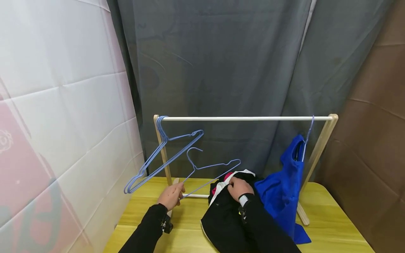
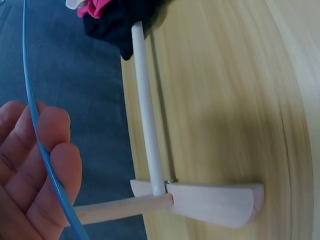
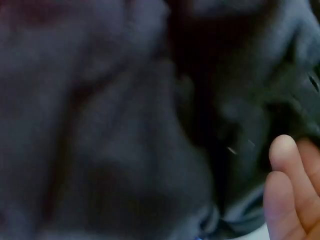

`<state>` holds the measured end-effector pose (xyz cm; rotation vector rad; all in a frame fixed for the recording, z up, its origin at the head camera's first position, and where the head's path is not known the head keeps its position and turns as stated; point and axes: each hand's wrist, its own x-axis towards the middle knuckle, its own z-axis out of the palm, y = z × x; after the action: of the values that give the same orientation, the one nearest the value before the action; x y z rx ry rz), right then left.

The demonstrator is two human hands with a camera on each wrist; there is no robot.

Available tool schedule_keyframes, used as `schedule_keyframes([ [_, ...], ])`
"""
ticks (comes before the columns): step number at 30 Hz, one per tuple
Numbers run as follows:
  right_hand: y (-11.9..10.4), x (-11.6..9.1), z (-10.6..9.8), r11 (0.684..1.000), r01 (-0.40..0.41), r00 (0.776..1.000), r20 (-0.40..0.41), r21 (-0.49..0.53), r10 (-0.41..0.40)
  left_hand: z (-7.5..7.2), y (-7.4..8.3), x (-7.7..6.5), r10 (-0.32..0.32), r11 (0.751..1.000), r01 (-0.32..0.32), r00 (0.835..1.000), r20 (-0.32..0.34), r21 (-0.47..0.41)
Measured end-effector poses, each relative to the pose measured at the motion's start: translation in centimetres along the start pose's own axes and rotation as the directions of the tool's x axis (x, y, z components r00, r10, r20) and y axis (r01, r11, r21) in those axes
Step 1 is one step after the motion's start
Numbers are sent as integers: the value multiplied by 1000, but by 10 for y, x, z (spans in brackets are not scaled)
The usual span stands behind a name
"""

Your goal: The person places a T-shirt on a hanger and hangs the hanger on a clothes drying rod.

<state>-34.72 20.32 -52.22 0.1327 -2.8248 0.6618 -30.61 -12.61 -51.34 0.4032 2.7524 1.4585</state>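
Observation:
In the head view my left hand [image 1: 172, 195] grips a blue wire hanger [image 1: 218, 164] by its lower left corner, with the hook upward. The left wrist view shows the hanger's wire [image 2: 31, 100] running across the curled fingers [image 2: 65, 167]. My right hand [image 1: 239, 188] holds a black garment [image 1: 223, 219] near its white edge [image 1: 218, 191]; pink cloth [image 1: 227, 176] shows beside that edge. Dark folds of the garment [image 3: 125, 140] fill most of the right wrist view, blurred, with fingertips [image 3: 282, 150] at the right. The hanger's right end is just above the garment, apart from my right hand.
A rack with a white top rail [image 1: 234, 119] and wooden legs stands on the wooden table [image 1: 186, 232]. Several blue hangers [image 1: 161, 154] hang at its left end. A blue garment [image 1: 283, 189] hangs on a hanger at the right. A grey curtain [image 1: 215, 63] is behind.

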Motion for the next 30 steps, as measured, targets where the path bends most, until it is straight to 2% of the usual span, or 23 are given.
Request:
schedule_keyframes([
  [6,6,6,-22,999,20,999,-39,29,-19,-4,-2,-7,13,999,-13,1000,18,-32],
  [12,22,8,-35,999,12,998,-69,39,-10,-4,-1,-12,39,999,-37,996,82,-26],
  [16,28,10,-45,998,-1,995,-95,60,7,-9,-2,-15,43,998,-38,994,105,-53],
  [20,35,14,-53,999,17,992,-123,51,-11,-13,-2,-16,51,997,-43,991,125,-69],
  [24,39,17,-62,997,34,993,-119,67,-26,-15,1,-17,60,998,-57,990,130,-28],
  [30,40,17,-73,987,-18,999,-41,158,25,-20,9,-20,55,998,-59,990,130,25],
])
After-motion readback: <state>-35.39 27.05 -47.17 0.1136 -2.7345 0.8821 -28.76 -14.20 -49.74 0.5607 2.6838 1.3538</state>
